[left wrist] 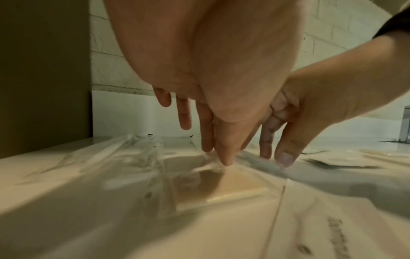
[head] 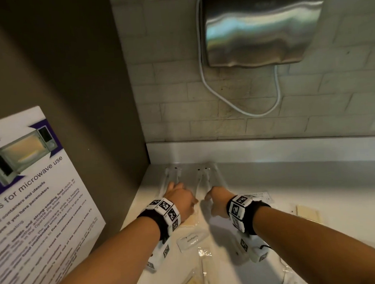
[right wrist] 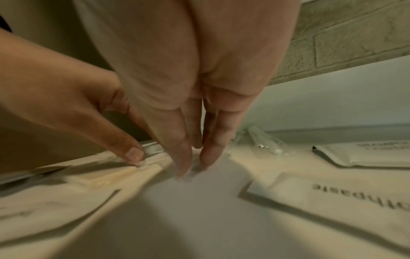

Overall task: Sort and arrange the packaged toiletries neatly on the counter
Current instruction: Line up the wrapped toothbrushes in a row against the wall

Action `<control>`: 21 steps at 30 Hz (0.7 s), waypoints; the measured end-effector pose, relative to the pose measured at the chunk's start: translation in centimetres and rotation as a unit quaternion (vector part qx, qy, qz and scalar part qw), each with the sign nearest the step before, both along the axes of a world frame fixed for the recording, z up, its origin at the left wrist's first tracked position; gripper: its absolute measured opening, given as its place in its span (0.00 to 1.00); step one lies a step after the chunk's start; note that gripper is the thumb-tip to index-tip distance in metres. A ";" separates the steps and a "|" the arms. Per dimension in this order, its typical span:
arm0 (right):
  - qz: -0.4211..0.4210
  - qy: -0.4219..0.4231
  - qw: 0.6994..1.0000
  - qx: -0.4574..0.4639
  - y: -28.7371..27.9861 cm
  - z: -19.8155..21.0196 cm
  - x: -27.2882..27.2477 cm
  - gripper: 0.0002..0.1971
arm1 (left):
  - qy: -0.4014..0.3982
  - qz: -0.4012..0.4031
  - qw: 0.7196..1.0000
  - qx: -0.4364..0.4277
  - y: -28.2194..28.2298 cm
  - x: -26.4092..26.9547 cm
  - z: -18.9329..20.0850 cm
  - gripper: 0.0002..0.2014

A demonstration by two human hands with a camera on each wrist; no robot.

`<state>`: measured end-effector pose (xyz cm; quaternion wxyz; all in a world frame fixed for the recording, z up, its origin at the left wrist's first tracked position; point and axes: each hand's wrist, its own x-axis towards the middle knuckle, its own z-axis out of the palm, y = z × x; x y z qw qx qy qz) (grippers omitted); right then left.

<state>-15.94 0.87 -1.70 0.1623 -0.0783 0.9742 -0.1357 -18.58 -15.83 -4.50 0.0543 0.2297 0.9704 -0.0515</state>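
Note:
Two clear-wrapped toothbrush packs lie side by side in the back left corner of the white counter [head: 313, 179]. My left hand [head: 177, 191] rests with straight fingers on the left pack [head: 173, 174]. In the left wrist view its fingertips [left wrist: 225, 160] press crinkled clear wrap above a flat beige wrapped item [left wrist: 221, 185]. My right hand [head: 214, 196] touches the right pack [head: 207, 175]; its straight fingers [right wrist: 186, 157] point down onto the wrap. A white toothpaste sachet [head: 192, 238] lies just behind the hands, also seen as the toothpaste sachet [right wrist: 332, 192].
A printed white sachet [head: 260, 196] and a beige flat item [head: 307, 211] lie right of my right wrist. More wrapped items [head: 197, 281] lie at the near edge. A dark side panel with a microwave poster [head: 34, 191] bounds the left; a steel hand dryer [head: 259, 27] hangs above.

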 end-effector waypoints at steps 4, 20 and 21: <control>0.016 0.012 1.000 0.004 -0.3 -0.6 0.4 0.27 | 0.003 -0.003 1.000 0.012 -0.1 1.5 0.6 0.18; 0.057 0.016 0.998 -0.012 -0.2 -1.7 -1.4 0.13 | 0.001 0.051 0.998 0.023 0.1 0.8 1.8 0.18; 0.062 0.023 0.998 -0.012 -0.2 -1.8 -1.4 0.12 | 0.003 0.052 0.998 0.020 0.1 0.8 1.8 0.18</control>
